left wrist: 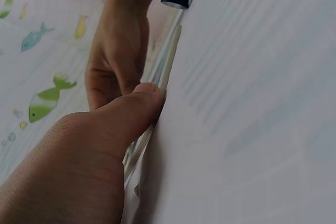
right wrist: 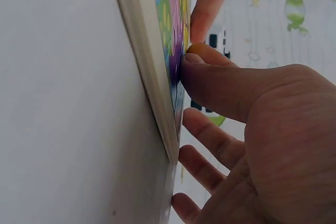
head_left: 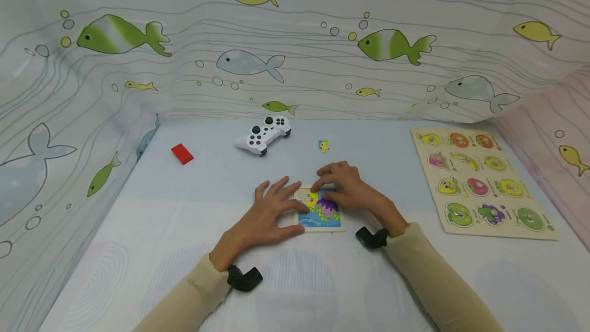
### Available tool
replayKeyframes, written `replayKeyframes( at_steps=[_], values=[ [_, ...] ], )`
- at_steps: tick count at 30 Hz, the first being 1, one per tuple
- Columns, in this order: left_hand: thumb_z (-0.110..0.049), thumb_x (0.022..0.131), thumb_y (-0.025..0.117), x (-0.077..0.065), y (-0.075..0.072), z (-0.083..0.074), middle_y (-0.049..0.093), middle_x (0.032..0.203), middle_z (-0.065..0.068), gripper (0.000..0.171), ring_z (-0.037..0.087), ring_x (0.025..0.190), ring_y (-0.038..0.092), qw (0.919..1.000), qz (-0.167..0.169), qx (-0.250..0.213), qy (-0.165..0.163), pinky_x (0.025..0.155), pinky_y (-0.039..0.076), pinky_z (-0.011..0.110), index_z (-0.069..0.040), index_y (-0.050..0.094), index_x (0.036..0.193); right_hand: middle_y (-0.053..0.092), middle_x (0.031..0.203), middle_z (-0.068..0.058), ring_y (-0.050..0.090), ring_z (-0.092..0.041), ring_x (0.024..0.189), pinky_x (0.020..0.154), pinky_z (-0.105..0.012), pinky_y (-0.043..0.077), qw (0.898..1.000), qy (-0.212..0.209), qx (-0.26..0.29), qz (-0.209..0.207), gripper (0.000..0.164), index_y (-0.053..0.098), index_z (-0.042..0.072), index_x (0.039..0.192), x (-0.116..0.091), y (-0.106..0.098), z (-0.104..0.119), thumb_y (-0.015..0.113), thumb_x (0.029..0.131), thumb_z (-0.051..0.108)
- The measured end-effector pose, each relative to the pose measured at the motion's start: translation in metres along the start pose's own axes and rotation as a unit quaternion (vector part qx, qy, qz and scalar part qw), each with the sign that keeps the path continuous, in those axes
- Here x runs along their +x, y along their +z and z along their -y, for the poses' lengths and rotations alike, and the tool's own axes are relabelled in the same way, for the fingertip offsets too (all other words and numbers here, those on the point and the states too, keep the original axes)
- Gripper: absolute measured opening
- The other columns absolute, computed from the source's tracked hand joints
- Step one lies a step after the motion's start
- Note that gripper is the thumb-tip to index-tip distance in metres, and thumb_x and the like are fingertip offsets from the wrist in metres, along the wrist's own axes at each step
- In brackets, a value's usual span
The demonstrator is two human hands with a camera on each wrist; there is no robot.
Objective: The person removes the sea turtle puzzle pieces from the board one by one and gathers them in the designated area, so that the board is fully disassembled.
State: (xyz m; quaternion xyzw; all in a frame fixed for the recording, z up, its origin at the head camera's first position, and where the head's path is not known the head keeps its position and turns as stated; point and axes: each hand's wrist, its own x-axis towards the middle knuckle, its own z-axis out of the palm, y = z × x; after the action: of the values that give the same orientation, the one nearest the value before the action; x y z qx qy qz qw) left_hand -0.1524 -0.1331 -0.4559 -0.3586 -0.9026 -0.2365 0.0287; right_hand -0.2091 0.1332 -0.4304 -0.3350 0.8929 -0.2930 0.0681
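A small square jigsaw puzzle point(head_left: 320, 222) in a pale wooden frame lies on the table, with a purple, yellow and blue picture. Bare wood shows in its upper left corner. My left hand point(head_left: 272, 214) spreads over its left side, thumb at the lower left edge and index fingertip on the picture. In the left wrist view that thumb point(left wrist: 139, 103) rests along the frame's edge. From the right, my right hand point(head_left: 348, 186) reaches over the top part, touching the puzzle with thumb and index fingertip. The right wrist view has this thumb point(right wrist: 215, 80) pressing on the picture's face.
A loose yellow-and-blue puzzle piece point(head_left: 324, 146) lies behind the puzzle. Farther left are a white game controller point(head_left: 265, 136) and a red rectangular block point(head_left: 182, 153). A wooden fruit puzzle board point(head_left: 484, 193) lies at the right. Fish-printed cloth walls point(head_left: 313, 65) enclose the table.
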Motion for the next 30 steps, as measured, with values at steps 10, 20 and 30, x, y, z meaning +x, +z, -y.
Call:
replayKeyframes(
  at_steps=[10, 20, 30],
  values=[
    [-0.056, 0.094, 0.061, 0.001, 0.000, 0.000, 0.041, 0.162, 0.009, 0.044, 0.042, 0.154, 0.027, 0.9988, 0.017, 0.045, 0.012, 0.113, 0.017, 0.072, -0.043, 0.064, 0.136, 0.053, 0.146, -0.017, 0.037, -0.044, 0.138, 0.101, -0.062, 0.028, 0.999, -0.015, -0.038, 0.017, 0.038, 0.073, 0.027, 0.127, 0.000, 0.002, 0.005, 0.064, 0.096, 0.007],
    [-0.057, 0.097, 0.056, 0.000, 0.000, 0.000, 0.036, 0.164, 0.008, 0.045, 0.040, 0.156, 0.021, 0.9982, 0.033, 0.050, 0.005, 0.116, 0.013, 0.070, -0.046, 0.058, 0.141, 0.049, 0.148, -0.019, 0.034, -0.045, 0.139, 0.102, -0.064, 0.027, 0.998, -0.017, -0.047, 0.026, 0.040, 0.072, 0.028, 0.126, 0.000, 0.002, 0.010, 0.060, 0.097, 0.003],
    [-0.056, 0.097, 0.057, -0.002, 0.001, 0.000, 0.037, 0.164, 0.008, 0.044, 0.039, 0.156, 0.021, 0.9988, 0.033, 0.036, -0.001, 0.116, 0.012, 0.070, -0.045, 0.060, 0.139, 0.053, 0.145, -0.016, 0.036, -0.041, 0.139, 0.103, -0.063, 0.025, 0.999, -0.020, -0.018, 0.021, 0.036, 0.074, 0.026, 0.122, 0.000, 0.003, 0.009, 0.061, 0.097, 0.004]
  ],
)
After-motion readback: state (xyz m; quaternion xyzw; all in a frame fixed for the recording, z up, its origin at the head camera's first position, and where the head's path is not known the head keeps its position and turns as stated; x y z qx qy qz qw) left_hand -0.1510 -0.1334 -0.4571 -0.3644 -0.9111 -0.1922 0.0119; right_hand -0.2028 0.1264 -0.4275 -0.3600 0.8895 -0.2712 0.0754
